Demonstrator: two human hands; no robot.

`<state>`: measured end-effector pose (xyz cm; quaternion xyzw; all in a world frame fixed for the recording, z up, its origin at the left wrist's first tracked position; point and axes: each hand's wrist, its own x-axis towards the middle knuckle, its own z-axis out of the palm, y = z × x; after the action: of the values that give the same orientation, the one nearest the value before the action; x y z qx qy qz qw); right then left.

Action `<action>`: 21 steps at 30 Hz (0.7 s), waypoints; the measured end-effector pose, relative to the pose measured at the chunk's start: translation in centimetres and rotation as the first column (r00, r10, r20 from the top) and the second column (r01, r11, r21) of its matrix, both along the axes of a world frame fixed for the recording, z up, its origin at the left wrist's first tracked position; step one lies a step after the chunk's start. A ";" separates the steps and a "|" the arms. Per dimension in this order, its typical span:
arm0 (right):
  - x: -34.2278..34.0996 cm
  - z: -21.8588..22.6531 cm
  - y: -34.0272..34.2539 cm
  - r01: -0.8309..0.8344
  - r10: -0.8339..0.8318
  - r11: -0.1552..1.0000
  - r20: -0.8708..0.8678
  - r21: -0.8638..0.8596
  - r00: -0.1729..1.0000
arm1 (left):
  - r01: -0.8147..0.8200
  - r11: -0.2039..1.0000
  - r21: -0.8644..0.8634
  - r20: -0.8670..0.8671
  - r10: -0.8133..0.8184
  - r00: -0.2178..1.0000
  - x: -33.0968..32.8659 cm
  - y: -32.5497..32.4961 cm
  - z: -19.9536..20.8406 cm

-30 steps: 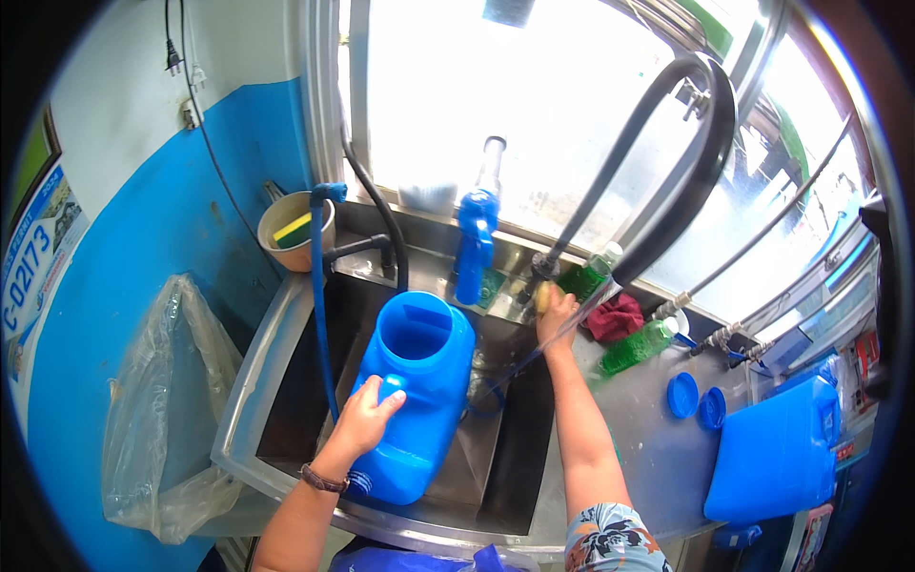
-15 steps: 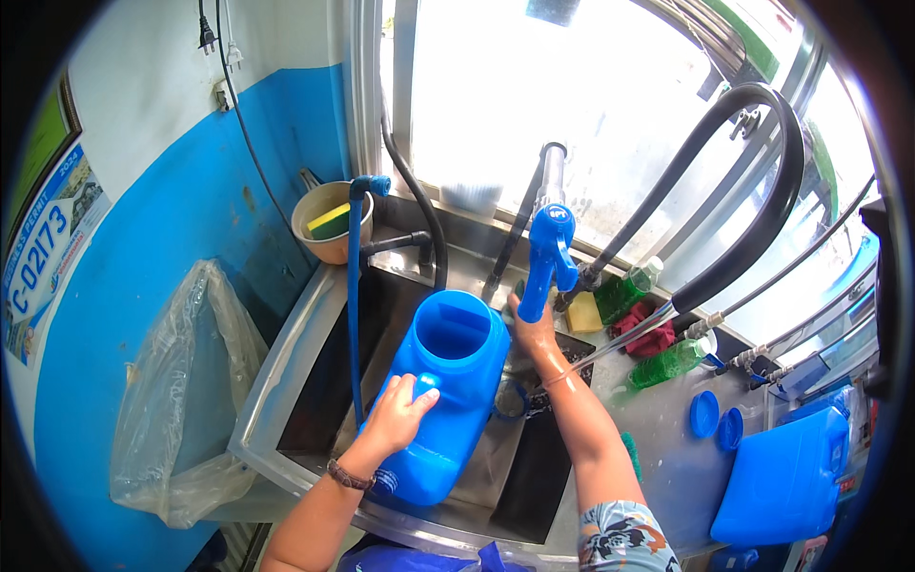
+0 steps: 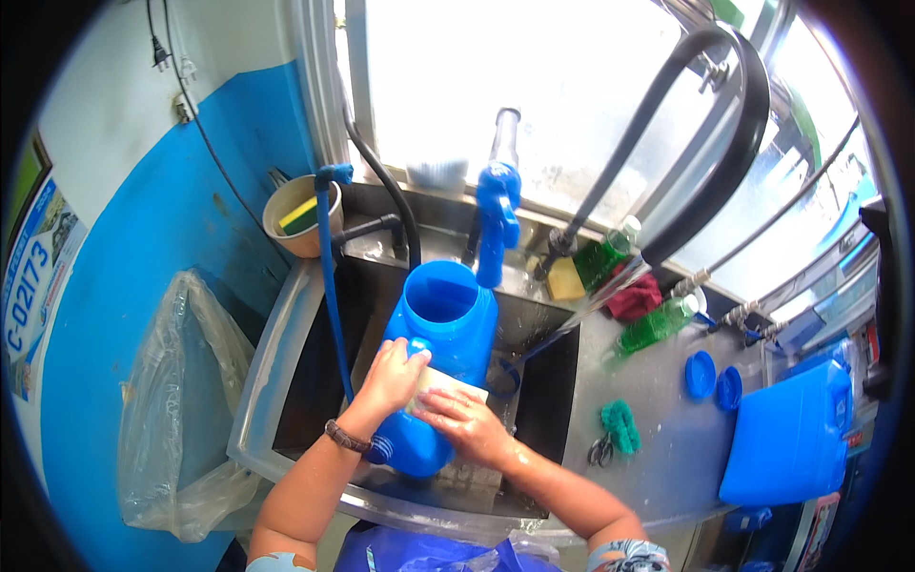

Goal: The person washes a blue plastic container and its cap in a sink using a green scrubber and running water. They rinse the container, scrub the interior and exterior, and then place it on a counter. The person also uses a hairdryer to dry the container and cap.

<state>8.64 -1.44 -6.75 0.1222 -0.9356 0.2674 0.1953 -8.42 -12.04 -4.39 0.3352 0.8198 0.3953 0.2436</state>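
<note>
A blue plastic water jug [image 3: 467,334] with a wide round mouth stands tilted in the metal sink [image 3: 372,286]. My left hand [image 3: 389,379] is closed around the handle at its top. My right hand [image 3: 465,419] presses a pale sponge [image 3: 448,383] flat against the jug's side, fingers lying over it. That sponge's near face is partly hidden by the fingers. Behind the jug, a blue tap [image 3: 498,205] points down over the sink. A thin upright blue pipe [image 3: 335,296] stands left of the jug.
Green bottles [image 3: 658,329], a yellow sponge [image 3: 564,279] and a red cloth [image 3: 634,297] sit right of the tap. Green scrubber [image 3: 620,426], blue caps [image 3: 701,375] and another blue jug [image 3: 791,429] lie farther right. A sponge bowl [image 3: 303,236] and clear plastic bag [image 3: 172,410] are left.
My right hand has come back from beside the tap to the jug's near side, now with the pale sponge. My left hand keeps its hold on the handle. The view has shifted slightly.
</note>
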 end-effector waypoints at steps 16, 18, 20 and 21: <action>-3.1 0.6 0.9 -0.066 0.071 0.997 0.389 -0.026 0.918 | -0.032 0.992 -0.124 -0.340 -0.012 0.940 -0.1 -0.2 0.2; -7.6 -1.7 0.4 -0.043 0.067 0.996 0.319 -0.081 0.946 | 0.067 0.993 -0.095 -0.362 -0.097 0.927 2.0 1.8 -0.1; -9.6 -4.1 0.2 -0.037 0.047 0.979 0.045 -0.200 0.998 | 0.067 0.986 -0.153 -0.372 -0.120 0.921 2.5 2.7 1.3; -9.1 -4.6 0.3 -0.016 0.038 0.973 0.090 -0.230 0.995 | 0.079 0.980 -0.181 -0.363 -0.141 0.921 1.6 2.7 1.9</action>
<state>-0.49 -1.16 -11.37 0.0989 -0.9050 0.3815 0.1603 -6.83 -9.31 -2.49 0.4290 0.8605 0.2413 0.1312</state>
